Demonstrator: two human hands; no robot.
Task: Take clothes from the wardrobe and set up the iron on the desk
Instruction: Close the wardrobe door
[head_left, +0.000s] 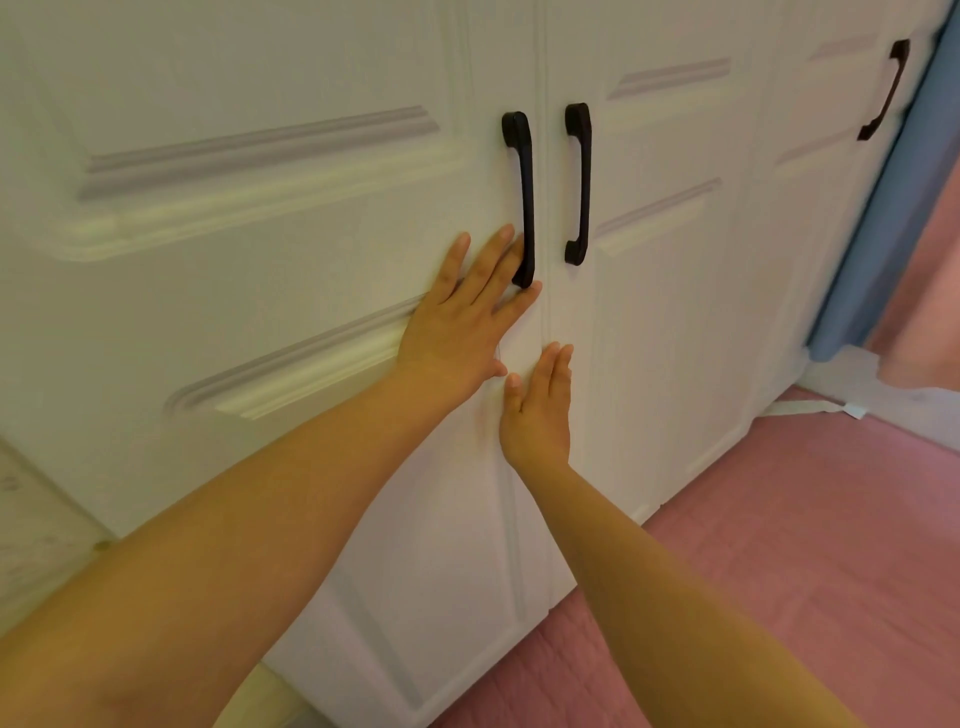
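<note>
Wardrobe doors shut, so task looks barely begun: no clothes out, iron not in view. Left hand flat on left door, straight fingers at the foot of the left handle, gripping nothing. Right hand below that handle, flat by the door seam, holding nothing.

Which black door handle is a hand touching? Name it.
The leftmost handle: the left hand has fingers at its lower end. The middle handle and far-right handle are untouched.
</note>
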